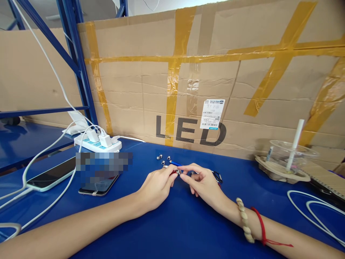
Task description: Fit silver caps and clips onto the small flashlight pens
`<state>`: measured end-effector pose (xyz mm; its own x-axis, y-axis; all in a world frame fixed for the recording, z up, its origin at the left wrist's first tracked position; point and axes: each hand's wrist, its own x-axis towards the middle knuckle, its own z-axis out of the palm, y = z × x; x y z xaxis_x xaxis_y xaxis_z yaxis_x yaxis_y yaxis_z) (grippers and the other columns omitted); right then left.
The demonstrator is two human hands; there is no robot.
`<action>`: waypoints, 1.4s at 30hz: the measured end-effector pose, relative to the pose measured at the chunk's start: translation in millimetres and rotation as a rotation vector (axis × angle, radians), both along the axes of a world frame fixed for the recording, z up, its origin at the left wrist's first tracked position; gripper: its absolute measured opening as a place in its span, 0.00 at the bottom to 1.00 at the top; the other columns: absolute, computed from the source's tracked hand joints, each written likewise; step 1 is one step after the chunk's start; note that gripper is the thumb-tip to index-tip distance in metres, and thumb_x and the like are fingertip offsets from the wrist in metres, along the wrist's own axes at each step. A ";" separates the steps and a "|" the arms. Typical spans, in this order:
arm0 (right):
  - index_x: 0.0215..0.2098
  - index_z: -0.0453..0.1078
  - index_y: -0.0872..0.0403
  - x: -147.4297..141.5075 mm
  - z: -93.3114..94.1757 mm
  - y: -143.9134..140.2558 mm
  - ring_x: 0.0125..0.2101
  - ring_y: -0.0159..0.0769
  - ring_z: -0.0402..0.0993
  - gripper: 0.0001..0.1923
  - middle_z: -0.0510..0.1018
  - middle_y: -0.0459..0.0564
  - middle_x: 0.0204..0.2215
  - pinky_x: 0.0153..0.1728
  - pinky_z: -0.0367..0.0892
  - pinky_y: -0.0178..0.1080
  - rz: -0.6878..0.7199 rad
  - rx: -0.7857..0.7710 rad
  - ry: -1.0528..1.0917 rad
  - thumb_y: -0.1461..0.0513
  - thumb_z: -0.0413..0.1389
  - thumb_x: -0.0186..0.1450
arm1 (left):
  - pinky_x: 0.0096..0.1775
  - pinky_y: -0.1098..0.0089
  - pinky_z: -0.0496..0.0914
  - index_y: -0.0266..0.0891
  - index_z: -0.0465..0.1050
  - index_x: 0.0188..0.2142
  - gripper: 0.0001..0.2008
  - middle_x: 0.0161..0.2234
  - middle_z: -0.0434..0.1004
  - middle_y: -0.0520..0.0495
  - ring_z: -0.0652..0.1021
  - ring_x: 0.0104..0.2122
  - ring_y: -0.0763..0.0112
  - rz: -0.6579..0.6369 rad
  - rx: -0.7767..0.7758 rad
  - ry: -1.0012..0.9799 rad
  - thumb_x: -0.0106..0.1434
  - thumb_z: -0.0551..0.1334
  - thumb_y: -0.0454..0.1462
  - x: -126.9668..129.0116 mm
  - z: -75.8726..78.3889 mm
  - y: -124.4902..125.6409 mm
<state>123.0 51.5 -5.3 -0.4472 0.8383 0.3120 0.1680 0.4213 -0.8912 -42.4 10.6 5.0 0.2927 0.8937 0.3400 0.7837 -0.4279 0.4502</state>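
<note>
My left hand (155, 187) is closed around a slim red, pen-like piece (174, 172), most of it hidden by the fingers. At its right end sits a small shiny metal piece (179, 172), pinched between the thumb and forefinger of my right hand (205, 182). Just beyond the fingertips lies a thin blue stick (175, 163) that looks like a pen. Several little metal parts (163, 163) are scattered on the table past my left hand. Behind my right hand, a dark looped object (217, 176) shows only in part.
On the left are a white power strip (113, 146) with cables and two phones, one in a pale case (54, 176). A cardboard panel (129, 97) closes off the back of the blue table (167, 233). A cup with a straw in a carton holder (283, 172) and white cable (312, 212) are right.
</note>
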 end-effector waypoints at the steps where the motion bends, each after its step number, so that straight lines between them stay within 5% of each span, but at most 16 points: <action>1: 0.41 0.73 0.52 0.0 -0.3 0.4 0.12 0.18 0.61 0.15 0.69 0.46 0.31 0.09 0.59 0.25 0.000 0.000 -0.003 0.55 0.56 0.57 | 0.30 0.74 0.62 0.41 0.61 0.35 0.11 0.25 0.68 0.55 0.71 0.26 0.73 -0.001 -0.002 0.000 0.66 0.42 0.37 0.0 0.0 0.1; 25: 0.39 0.74 0.53 -0.8 1.4 1.2 0.12 0.19 0.61 0.16 0.72 0.48 0.33 0.09 0.57 0.26 0.014 -0.028 -0.002 0.53 0.55 0.57 | 0.29 0.73 0.62 0.40 0.60 0.31 0.11 0.25 0.68 0.54 0.70 0.26 0.74 -0.003 -0.031 -0.014 0.66 0.43 0.37 -1.6 -0.4 0.4; 29: 0.40 0.73 0.53 -0.1 2.5 -0.3 0.12 0.20 0.62 0.17 0.73 0.47 0.29 0.10 0.57 0.26 -0.034 -0.011 0.009 0.53 0.56 0.56 | 0.30 0.74 0.62 0.42 0.62 0.38 0.12 0.25 0.69 0.55 0.70 0.26 0.74 -0.029 -0.035 -0.028 0.66 0.42 0.38 -2.4 -0.7 1.8; 42: 0.24 0.73 0.56 -0.4 3.2 -3.0 0.12 0.18 0.61 0.15 0.71 0.48 0.31 0.10 0.59 0.28 0.043 0.015 0.080 0.51 0.59 0.53 | 0.29 0.74 0.61 0.41 0.56 0.36 0.08 0.25 0.65 0.55 0.68 0.23 0.75 -0.161 -0.143 -0.083 0.66 0.42 0.38 -5.6 -3.5 2.4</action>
<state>122.5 48.6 -2.2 -0.4559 0.8140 0.3601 0.0782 0.4396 -0.8948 -48.0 13.0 1.5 0.4113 0.8787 0.2423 0.6685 -0.4715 0.5752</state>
